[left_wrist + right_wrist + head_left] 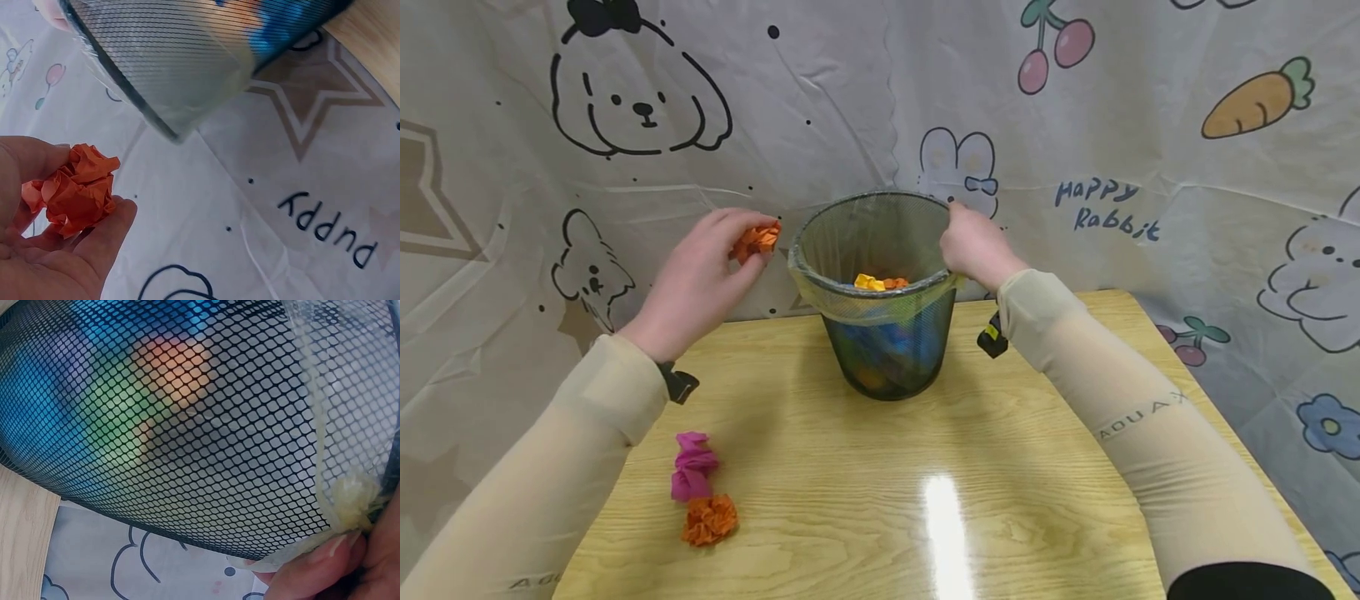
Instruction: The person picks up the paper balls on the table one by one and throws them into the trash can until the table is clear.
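Observation:
My left hand (703, 271) pinches a crumpled orange paper ball (756, 241) in the air, just left of the bin's rim. The left wrist view shows that paper ball (81, 190) between thumb and fingers. A black mesh waste bin (887, 342) with a clear yellowish liner stands on the table. On its right rim my right hand (977, 246) grips the edge, and the right wrist view has the fingers (315, 565) on the liner beside a knot. Inside the bin lie yellow paper (869, 282), orange paper (896, 283) and blue contents seen through the mesh.
Pink crumpled paper (692, 467) and another orange paper ball (710, 520) lie on the wooden table (835, 500) at the front left. A printed white cloth (820, 100) hangs close behind the bin and down both sides of the table.

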The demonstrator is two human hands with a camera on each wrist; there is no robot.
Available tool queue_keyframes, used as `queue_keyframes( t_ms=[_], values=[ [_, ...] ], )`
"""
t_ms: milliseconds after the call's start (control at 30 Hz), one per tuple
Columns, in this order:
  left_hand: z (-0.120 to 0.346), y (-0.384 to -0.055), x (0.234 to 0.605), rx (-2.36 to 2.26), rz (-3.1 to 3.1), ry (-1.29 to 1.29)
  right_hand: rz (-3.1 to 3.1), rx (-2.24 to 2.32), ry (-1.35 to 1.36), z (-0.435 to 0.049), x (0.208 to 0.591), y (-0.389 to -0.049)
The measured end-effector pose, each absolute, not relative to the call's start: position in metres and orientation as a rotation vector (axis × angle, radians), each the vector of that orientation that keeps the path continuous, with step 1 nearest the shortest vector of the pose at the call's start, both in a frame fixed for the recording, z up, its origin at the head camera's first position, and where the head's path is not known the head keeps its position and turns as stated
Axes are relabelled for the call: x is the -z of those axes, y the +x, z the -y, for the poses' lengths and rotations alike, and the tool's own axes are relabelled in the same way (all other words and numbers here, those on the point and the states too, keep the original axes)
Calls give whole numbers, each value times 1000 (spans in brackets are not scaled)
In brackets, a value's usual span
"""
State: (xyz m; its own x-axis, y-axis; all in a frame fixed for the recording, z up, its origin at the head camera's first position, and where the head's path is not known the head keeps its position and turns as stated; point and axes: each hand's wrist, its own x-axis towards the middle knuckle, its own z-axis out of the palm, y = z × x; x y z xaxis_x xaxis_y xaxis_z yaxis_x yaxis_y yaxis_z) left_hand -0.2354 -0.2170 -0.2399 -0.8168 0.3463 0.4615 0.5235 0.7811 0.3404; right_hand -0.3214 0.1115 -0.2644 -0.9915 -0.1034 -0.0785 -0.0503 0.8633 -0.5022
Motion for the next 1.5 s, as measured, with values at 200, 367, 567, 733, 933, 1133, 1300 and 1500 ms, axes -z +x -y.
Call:
queue_keyframes(
  t_ms=[200, 367, 567, 733, 933, 1133, 1300, 1500],
  values=[
    [197, -245, 234, 707, 2581, -701, -2933, 792, -113, -112, 265, -322],
    [185, -253, 231, 715, 2594, -707, -2926, 802, -113, -112, 265, -322],
    [174, -260, 230, 719, 2626, -709, -2924, 813, -116, -111, 266, -322],
    [164, -265, 231, 744, 2637, -721, -2936, 800, -120, -112, 266, -321],
    [153, -270, 233, 791, 2633, -716, -2940, 799, -127, -112, 265, -321],
    [140, -274, 237, 790, 2659, -736, -2938, 805, -132, -111, 265, -320],
    [131, -274, 243, 763, 2715, -782, -2934, 806, -135, -110, 266, -320],
    [125, -272, 244, 753, 2738, -833, -2942, 806, -125, -111, 265, -319]
  ],
)
